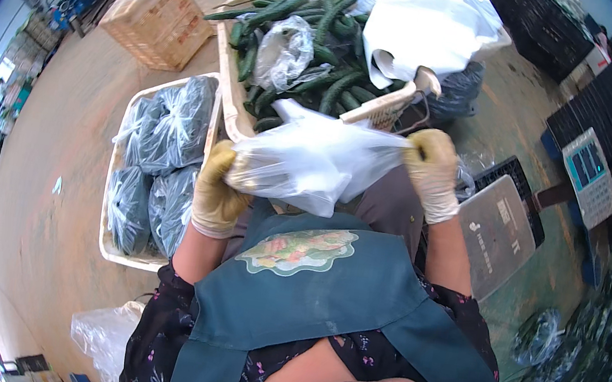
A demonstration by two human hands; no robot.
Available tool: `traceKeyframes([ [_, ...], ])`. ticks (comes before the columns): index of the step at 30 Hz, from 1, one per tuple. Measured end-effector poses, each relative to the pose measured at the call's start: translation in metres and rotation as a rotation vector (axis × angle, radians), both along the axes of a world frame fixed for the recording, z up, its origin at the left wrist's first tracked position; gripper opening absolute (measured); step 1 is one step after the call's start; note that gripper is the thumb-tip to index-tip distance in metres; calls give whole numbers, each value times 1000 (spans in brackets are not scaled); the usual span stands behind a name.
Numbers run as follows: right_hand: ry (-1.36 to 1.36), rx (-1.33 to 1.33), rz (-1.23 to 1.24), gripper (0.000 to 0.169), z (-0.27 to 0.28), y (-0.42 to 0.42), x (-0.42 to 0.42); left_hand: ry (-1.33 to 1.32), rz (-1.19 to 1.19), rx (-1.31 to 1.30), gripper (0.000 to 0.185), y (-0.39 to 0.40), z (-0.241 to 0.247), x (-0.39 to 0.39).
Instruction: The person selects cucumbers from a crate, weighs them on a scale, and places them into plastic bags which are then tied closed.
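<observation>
Both my hands wear yellowish gloves and stretch a translucent white plastic bag (pixel 316 157) between them above my lap. My left hand (pixel 221 191) grips its left end, close to the crate of packed bags. At the right end, my right hand (pixel 432 168) pinches the bag with curled fingers. Beyond the bag, a large cream plastic crate (pixel 228 77) holds many loose cucumbers (pixel 332 86), with a crumpled clear bag (pixel 286 53) lying on them. White plastic sheeting (pixel 428 32) covers the crate's right part.
A white crate (pixel 107 210) at the left holds several knotted bags of dark green produce (pixel 181 121). On the right stands a platform scale (pixel 496 235) with its display (pixel 589 172). Filled bags (pixel 583 347) lie at lower right. An orange-tinted crate (pixel 157 18) stands at upper left.
</observation>
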State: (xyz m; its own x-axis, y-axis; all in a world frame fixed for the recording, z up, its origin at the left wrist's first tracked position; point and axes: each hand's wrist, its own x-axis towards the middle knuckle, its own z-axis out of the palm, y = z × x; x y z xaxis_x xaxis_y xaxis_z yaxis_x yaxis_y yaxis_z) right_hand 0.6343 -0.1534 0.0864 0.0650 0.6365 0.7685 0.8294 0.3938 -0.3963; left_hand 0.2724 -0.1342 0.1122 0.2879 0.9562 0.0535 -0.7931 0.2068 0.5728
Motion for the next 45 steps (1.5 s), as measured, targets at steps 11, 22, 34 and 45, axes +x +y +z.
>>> traceKeyframes([
  [11,785,-478,509,113,27,-23,43,646,-89,212,22,29,61,9],
  [22,63,-364,67,59,59,-23,-7,1865,265,1059,37,65,31,68],
  [34,51,-453,0,60,52,-27,62,288,-652,149,39,-8,2,67],
  [45,-142,-1099,176,46,-48,14,-5,322,-483,-57,43,-6,-30,-57],
])
